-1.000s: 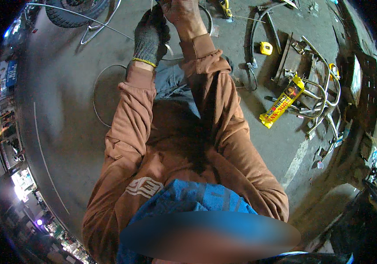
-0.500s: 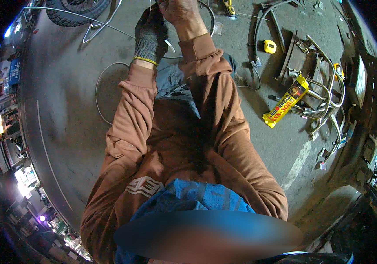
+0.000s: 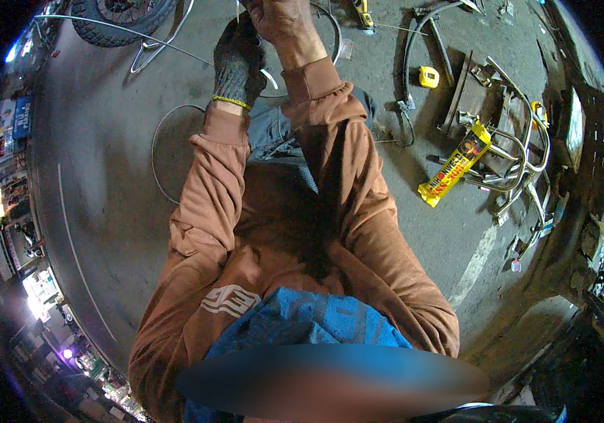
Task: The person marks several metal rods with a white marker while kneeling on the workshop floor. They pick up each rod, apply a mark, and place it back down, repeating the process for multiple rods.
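Brown ribbed cuffs [image 3: 317, 80] are hugging both wrists; the knit-gloved left hand [image 3: 238, 67] is curling closed around a curved white strip [image 3: 269, 80], hiding its middle; the bare right hand [image 3: 282, 27] is bending, fingertips running out of frame, its hold impossible to tell; beyond, a knobbly tyre [image 3: 97, 32] is showing only partly

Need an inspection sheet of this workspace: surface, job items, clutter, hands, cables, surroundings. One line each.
Surface: grey pavement with a worn white painted mark.
Job's things: a pale curved strip shows beside the gloved hand; its full shape is hidden.
Clutter: yellow tape measure, yellow packet and bent metal tubes on the right.
Hands: left hand in a dark glove, right hand bare, close together; fingers' grip unclear.
Cables: thin loop on the left, cable or wire unclear.
Surroundings: tyre upper left; bright lights along the left.
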The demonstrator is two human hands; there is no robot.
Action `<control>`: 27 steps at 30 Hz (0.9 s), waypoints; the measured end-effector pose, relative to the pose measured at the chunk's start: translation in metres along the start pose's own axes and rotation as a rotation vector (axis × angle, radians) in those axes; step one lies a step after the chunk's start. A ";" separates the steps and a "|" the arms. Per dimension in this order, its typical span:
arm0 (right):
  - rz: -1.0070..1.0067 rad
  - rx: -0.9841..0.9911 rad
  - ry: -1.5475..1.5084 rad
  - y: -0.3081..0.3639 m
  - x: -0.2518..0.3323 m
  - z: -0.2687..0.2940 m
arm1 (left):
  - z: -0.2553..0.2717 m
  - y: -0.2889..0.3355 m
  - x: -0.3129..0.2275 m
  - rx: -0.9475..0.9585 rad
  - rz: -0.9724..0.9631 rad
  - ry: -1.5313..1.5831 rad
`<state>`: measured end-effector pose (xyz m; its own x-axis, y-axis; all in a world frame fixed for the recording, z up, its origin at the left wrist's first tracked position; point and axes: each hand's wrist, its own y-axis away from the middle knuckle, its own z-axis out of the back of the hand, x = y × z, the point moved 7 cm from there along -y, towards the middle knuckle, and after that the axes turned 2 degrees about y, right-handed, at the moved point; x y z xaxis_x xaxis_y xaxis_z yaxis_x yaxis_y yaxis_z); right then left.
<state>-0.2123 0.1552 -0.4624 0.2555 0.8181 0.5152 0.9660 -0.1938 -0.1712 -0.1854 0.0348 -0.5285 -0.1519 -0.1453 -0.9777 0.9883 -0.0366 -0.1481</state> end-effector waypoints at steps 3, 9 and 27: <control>0.002 -0.046 0.004 0.000 0.000 0.000 | 0.000 0.004 -0.024 0.009 -0.512 -0.689; 0.074 0.019 0.386 0.001 0.010 0.006 | -0.014 0.023 -0.037 0.031 -0.893 -1.082; 0.258 -0.091 -0.089 0.046 0.030 0.080 | 0.020 0.027 0.024 -0.150 0.334 0.425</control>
<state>-0.1637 0.2143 -0.5220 0.4923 0.7790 0.3883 0.8704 -0.4459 -0.2090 -0.1625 0.0102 -0.5532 0.1586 0.2879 -0.9444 0.9776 0.0882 0.1911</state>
